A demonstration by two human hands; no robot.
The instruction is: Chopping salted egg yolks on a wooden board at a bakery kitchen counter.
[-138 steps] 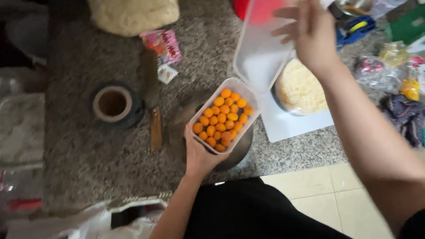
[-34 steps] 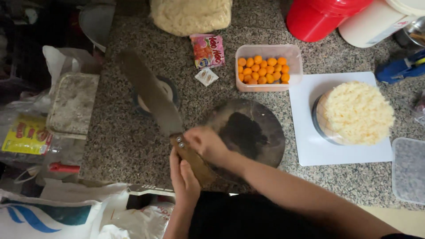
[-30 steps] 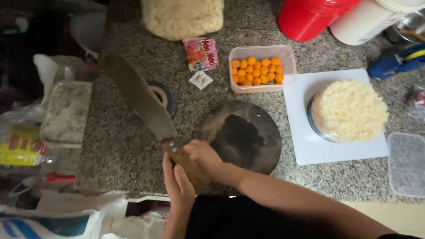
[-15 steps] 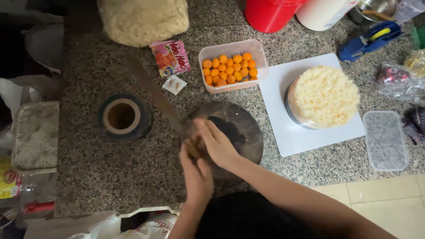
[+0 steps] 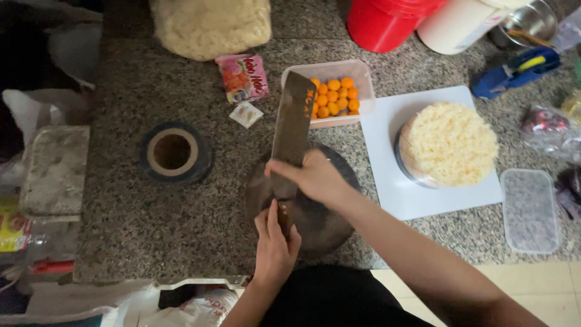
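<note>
A long, flat cleaver (image 5: 293, 124) with a dull, stained metal blade lies lengthwise over a dark round board (image 5: 315, 212), its square tip reaching across the near wall of a clear plastic tub (image 5: 358, 72). The left hand (image 5: 275, 245) is closed around the cleaver's handle at the board's near edge. The right hand (image 5: 315, 177) lies palm down across the heel of the blade, fingers pressed together on the metal; whether the thumb hooks under the blade is hard to tell from this angle.

The tub is rectangular with rounded corners and holds small, smooth orange balls (image 5: 334, 97). All of it sits on a speckled grey granite counter (image 5: 121, 212).

To the right, a round cake (image 5: 449, 143) with a rough, shredded pale-yellow topping stands on a white square sheet (image 5: 423, 203); beyond that lies a clear rectangular lid (image 5: 531, 209). To the left of the board is a thick roll of dark tape (image 5: 175, 152) with a cardboard core. Behind it lie a glossy pink sachet (image 5: 242, 77) and a small white packet (image 5: 246, 114). At the far edge sit a lumpy bag of pale shreds (image 5: 210, 25), a red bucket (image 5: 387, 23) and a blue tape dispenser (image 5: 514, 71).
</note>
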